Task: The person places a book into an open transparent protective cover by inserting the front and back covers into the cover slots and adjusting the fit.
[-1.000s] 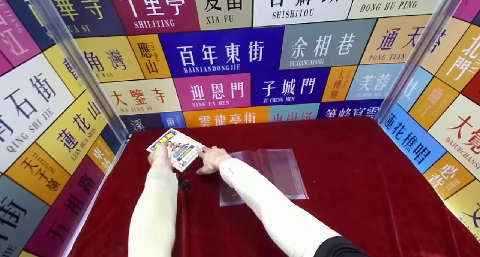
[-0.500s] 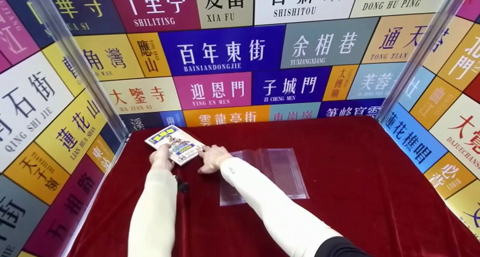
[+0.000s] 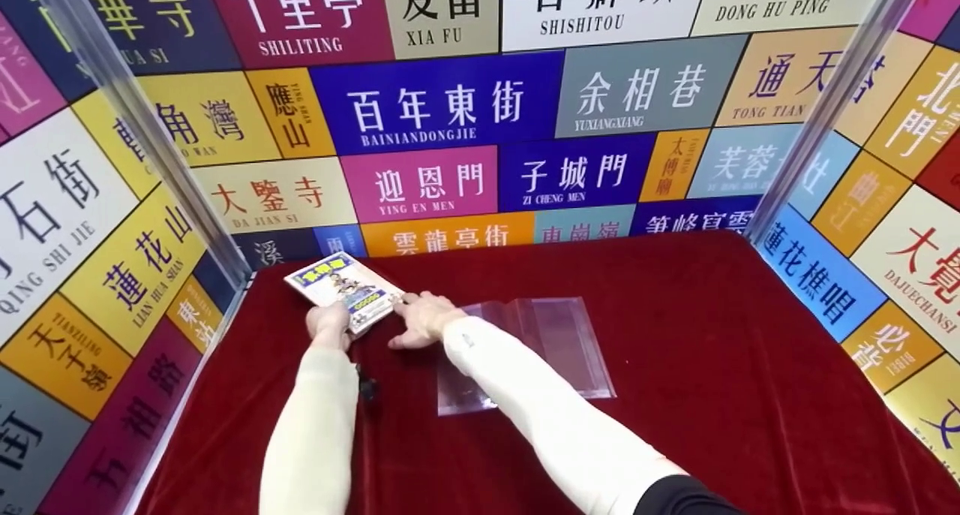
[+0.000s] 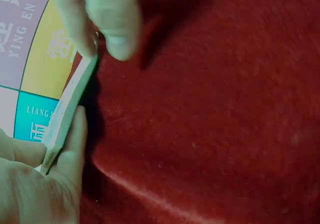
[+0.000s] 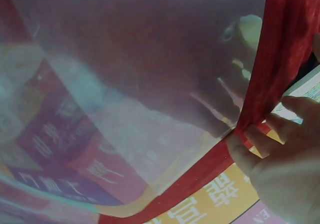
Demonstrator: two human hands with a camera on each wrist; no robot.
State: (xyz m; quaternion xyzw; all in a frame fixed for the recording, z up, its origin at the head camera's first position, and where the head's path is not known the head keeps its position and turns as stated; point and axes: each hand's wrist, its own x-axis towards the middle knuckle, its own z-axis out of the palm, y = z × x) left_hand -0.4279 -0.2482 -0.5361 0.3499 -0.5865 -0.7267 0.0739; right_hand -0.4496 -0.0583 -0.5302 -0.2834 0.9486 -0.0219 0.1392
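Note:
A small colourful booklet [image 3: 337, 284] lies at the far left of the red cloth table [image 3: 675, 312]. My left hand [image 3: 328, 321] grips its near edge; in the left wrist view the booklet's [image 4: 67, 104] page edge sits pinched between thumb and fingers, raised off the cloth. My right hand [image 3: 420, 316] rests on the cloth with straight fingers, its index tip touching the booklet's right corner [image 5: 306, 88]. A clear plastic sleeve [image 3: 555, 342] lies flat just right of that hand and fills most of the right wrist view [image 5: 140, 84].
Walls covered in coloured signs [image 3: 442, 109] close the table in at the back, left and right, with clear upright posts [image 3: 142, 132] at the corners. Bare red cloth stretches to the right of the sleeve and towards the near edge.
The booklet has shifted a little to the far left. My left hand has slid back from on top of it to its near edge. The right hand has barely moved.

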